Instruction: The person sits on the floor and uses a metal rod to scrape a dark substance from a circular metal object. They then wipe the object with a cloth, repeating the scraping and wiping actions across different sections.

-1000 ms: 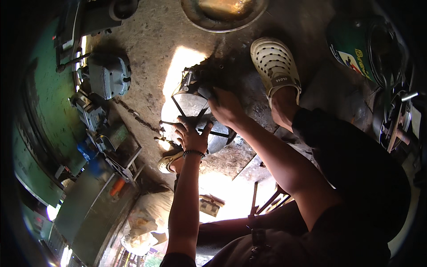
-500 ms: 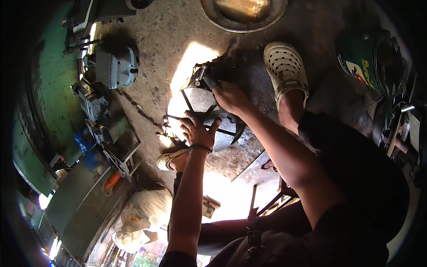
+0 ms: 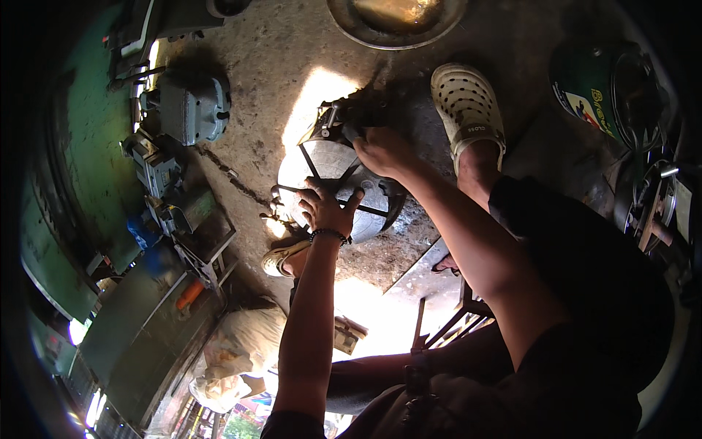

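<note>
Between my feet on the floor lies a round grey metal drum (image 3: pixel 330 156) with dark bars running out from its middle. My left hand (image 3: pixel 325 210) rests on the drum's near side, fingers spread across the bars; a bead bracelet circles that wrist. At the far right edge, the fingers of my right hand (image 3: pixel 384 152) are curled, and a dark part by their tips is too shadowed to identify. A metal fitting (image 3: pixel 331 115) with a short rod stands at the drum's far edge, just beyond my right hand.
Beige clogs, right (image 3: pixel 468 102) and left (image 3: pixel 276 260), flank the drum. A wide pan (image 3: pixel 395 47) with brownish liquid is at the far side. A green bucket (image 3: pixel 578 80) stands right. Leftward are a blue-grey vise (image 3: pixel 189 110), green metal sheets (image 3: pixel 91 154) and a pale sack (image 3: pixel 248 340).
My right hand has shifted slightly away and to the right along the drum's edge. My left hand stays spread on the drum, nearly in place.
</note>
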`<action>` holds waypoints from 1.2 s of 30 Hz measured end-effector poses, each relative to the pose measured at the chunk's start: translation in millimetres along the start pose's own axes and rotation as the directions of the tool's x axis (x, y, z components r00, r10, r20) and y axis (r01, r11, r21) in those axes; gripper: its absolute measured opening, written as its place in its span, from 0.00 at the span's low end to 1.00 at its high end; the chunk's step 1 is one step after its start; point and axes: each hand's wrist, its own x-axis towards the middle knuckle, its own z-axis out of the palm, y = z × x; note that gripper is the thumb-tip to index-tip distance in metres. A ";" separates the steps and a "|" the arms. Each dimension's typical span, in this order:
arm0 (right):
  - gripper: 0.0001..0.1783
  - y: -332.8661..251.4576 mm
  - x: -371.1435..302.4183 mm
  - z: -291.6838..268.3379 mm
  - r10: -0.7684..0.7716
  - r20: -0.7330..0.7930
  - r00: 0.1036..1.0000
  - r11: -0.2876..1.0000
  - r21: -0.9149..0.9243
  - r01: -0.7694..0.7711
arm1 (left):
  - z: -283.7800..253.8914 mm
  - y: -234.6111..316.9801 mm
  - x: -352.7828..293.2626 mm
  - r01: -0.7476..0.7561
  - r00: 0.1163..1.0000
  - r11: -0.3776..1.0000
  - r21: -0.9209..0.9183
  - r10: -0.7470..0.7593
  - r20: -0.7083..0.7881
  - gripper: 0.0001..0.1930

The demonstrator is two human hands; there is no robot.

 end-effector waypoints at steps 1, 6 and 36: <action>0.17 12.5 -2.4 3.2 0.039 -0.047 0.998 0.998 0.055 -0.036 | 0.0 2.4 -0.4 -0.006 1.000 1.000 -0.005 0.006 0.011 0.67; 0.17 53.5 6.0 12.3 0.281 -0.189 0.941 0.893 0.411 -0.184 | 0.9 2.2 -0.7 -0.012 1.000 1.000 -0.011 0.012 -0.006 0.66; 0.16 18.7 -56.6 20.3 0.180 -0.265 0.947 0.748 0.662 0.044 | 2.0 -5.8 0.5 -0.007 1.000 1.000 0.005 0.007 0.023 0.66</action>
